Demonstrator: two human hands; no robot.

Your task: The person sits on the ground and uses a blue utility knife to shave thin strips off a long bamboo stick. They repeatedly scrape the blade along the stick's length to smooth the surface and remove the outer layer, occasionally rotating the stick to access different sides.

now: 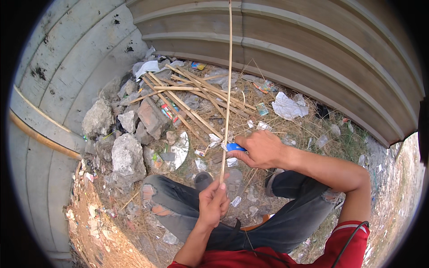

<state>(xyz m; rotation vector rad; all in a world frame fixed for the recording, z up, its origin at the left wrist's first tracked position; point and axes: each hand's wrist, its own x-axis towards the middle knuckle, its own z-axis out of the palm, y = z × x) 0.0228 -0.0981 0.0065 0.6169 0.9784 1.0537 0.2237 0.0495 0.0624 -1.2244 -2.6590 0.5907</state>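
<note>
1. Bamboo strip (229,89) points away from me over littered ground (292,129), its near end in my left hand (213,203).
2. Those fingers are pinched narrow around it.
3. My right hand (262,149) wraps its fingers on a blue-handled cutter (235,147) at the strip's right side.

A red shirt (241,259) is worn, its short right sleeve (340,240) edged with a white stripe (355,227) and crossed by a thin black cable (347,247). Faded blue-grey jeans (290,228) are worn below, frayed and torn open at both knees (331,195). Dark shoes (203,180) are also worn, the left one rounded at the toe, the right partly hidden.
</note>
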